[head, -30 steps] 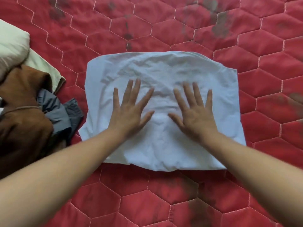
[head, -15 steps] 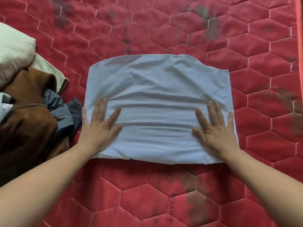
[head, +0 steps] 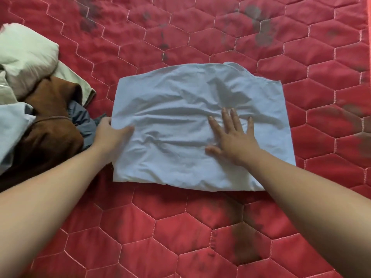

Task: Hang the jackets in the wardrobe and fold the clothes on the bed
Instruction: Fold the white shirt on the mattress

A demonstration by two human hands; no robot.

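A pale blue garment (head: 180, 121), folded into a rough rectangle, lies flat on the red quilted bed (head: 200, 227). My left hand (head: 109, 135) grips its left edge, thumb on top and fingers tucked under the cloth. My right hand (head: 233, 137) lies flat on the garment right of its middle, fingers spread and straight, pressing the cloth down. The fabric is wrinkled between the two hands.
A heap of clothes sits at the left: a brown garment (head: 50, 125), a grey one (head: 84, 123) and a pale blue one (head: 12, 125). A white pillow (head: 24, 55) lies behind the heap. Dark stains mark the quilt.
My left hand went from lying flat on the cloth to gripping its left edge. My right hand slid left and up toward the middle. New wrinkles have formed.
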